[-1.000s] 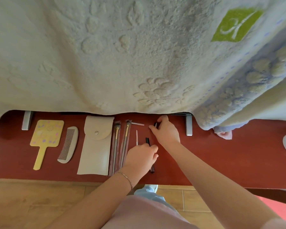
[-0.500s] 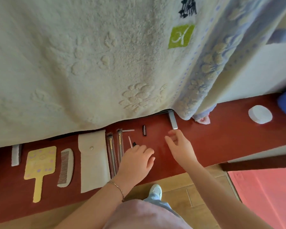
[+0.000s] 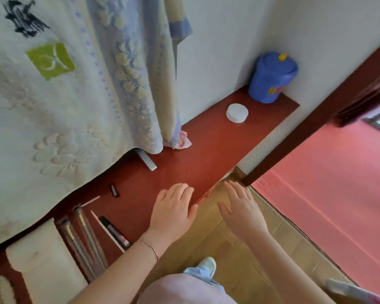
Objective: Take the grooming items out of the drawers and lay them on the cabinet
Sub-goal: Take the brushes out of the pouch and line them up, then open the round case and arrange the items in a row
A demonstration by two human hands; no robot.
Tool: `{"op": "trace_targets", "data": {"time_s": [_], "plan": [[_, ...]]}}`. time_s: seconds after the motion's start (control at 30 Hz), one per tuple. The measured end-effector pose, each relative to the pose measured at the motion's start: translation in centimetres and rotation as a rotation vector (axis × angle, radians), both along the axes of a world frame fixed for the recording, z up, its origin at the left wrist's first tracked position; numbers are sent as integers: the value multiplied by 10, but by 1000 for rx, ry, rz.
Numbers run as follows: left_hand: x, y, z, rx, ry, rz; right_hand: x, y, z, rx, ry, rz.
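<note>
Head view: blue tub (image 3: 271,77), lid on; white pouch (image 3: 43,266) shut.

The cabinet top (image 3: 208,154) is left bare between the small black cap (image 3: 114,190) and white lid (image 3: 237,113), overhung by the towel (image 3: 75,110).

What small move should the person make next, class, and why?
Probably lower both hands to the drawers below the cabinet edge for another item. The left hand and right hand are open and hold nothing, hovering at that front edge. The pen, cap and brushes already lie on top. The drawers themselves are out of view.
</note>
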State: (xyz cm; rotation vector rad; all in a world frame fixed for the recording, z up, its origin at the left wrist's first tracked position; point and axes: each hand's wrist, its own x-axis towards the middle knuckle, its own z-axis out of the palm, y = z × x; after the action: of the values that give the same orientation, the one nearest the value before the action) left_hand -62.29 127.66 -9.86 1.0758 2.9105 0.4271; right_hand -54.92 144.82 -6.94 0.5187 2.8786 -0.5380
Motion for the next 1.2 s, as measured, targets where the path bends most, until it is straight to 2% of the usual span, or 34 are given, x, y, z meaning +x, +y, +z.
{"op": "trace_targets", "data": {"time_s": [0.3, 0.57, 0.73, 0.97, 1.2], "plan": [[-32, 100, 5, -41, 85, -36, 15, 98, 2, 21, 42, -94], [-52, 172, 4, -52, 83, -57, 0, 170, 4, 27, 67, -58], [-80, 200, -4, -73, 53, -8, -38, 202, -4, 15, 80, 1], [-135, 234, -12, -59, 14, 145, -114, 248, -2, 9, 2, 149], [-173, 249, -19, -49, 21, 268, -195, 267, -6, 9, -3, 298]]}}
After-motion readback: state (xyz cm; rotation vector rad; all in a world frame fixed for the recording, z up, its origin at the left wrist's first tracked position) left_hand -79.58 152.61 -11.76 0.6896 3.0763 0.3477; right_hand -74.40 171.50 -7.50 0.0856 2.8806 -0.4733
